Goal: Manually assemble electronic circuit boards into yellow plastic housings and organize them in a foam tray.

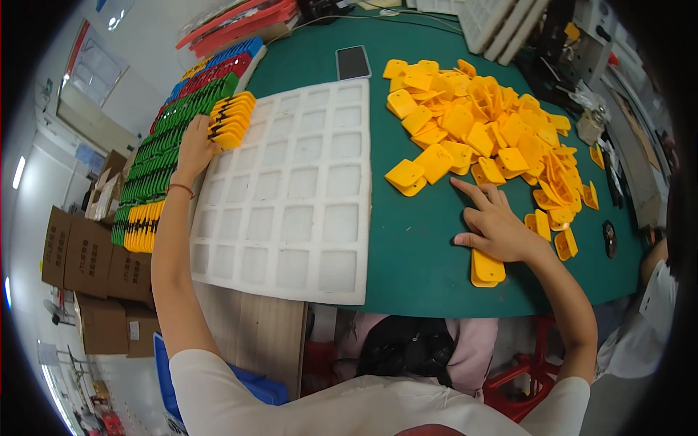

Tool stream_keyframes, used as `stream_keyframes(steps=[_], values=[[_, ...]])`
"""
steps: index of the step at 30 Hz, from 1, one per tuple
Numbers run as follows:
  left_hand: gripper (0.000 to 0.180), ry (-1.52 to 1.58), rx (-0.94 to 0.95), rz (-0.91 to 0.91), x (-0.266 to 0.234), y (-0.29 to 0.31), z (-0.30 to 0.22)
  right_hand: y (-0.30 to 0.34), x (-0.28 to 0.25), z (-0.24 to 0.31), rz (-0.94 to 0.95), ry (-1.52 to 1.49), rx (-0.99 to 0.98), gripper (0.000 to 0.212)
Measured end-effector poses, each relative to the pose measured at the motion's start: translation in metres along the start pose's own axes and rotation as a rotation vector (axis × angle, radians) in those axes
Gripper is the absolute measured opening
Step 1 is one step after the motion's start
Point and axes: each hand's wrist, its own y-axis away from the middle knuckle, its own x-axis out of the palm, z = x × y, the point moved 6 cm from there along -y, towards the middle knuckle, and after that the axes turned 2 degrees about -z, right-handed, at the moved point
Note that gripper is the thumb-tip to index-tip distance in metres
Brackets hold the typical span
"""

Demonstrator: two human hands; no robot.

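Observation:
At the far left corner of a white foam tray (pixel 310 240), my left hand (pixel 196 149) has its fingers closed on the black ends of a row of yellow plastic pieces with black parts (pixel 234 122). Exactly how many it grips is hidden. My right hand (pixel 496 227) is over the green table, index finger stretched toward a loose heap of yellow plastic pieces (pixel 465 120), thumb apart. Under its palm edge lies a small yellow piece (pixel 487 270), partly covered. The heap's pieces are flat, rounded squares, several with small holes.
Left of the tray stand packed rows of green (pixel 171 138), red, blue and yellow pieces. A phone (pixel 353 63) lies beyond the tray. Machinery (pixel 582 51) stands at the far right, and cardboard boxes (pixel 91 254) are stacked at left. Another person's sleeve (pixel 647 327) shows at right.

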Motion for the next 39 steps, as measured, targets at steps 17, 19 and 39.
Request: stream_keyframes(steps=[17,19,39], values=[[0.052,0.738,0.825,-0.065,-0.061,0.056,-0.351,0.312,-0.054,-0.2,-0.821,0.347,1.213,0.106],[0.052,0.845,0.926,-0.023,-0.063,0.066,-0.375,0.295,-0.051,-0.203,-0.816,0.25,1.113,0.101],[0.048,2.096,-0.335,0.726,0.036,0.05,-0.355,-0.004,-0.038,0.042,-0.462,-0.17,-0.199,0.074]])
